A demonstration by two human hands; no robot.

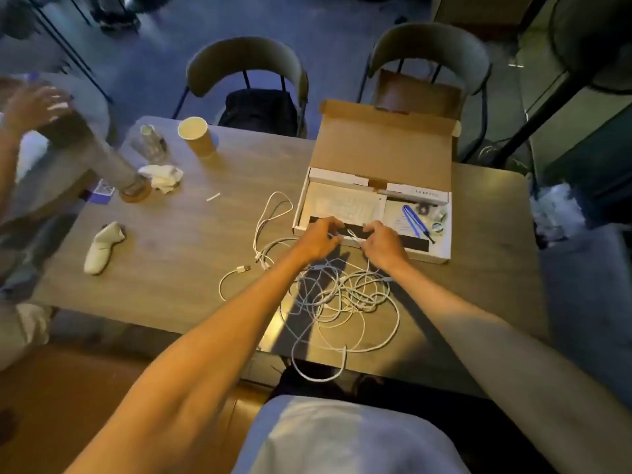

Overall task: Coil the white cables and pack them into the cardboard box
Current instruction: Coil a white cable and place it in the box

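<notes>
An open cardboard box [383, 148] stands at the table's far right with its lid raised; inside lie a white keyboard and small items. A tangled pile of white cables [345, 299] sprawls on the table in front of it, with loops reaching left and one loop hanging over the near edge. My left hand [319, 237] and my right hand [383, 241] are side by side at the box's front edge, each pinching a piece of white cable stretched between them.
On the wooden table [178, 234] sit a paper cup [196, 136], a clear glass [148, 143], a crumpled tissue [162, 177] and a white controller [102, 248]. Another person sits at the left. Two chairs stand behind the table.
</notes>
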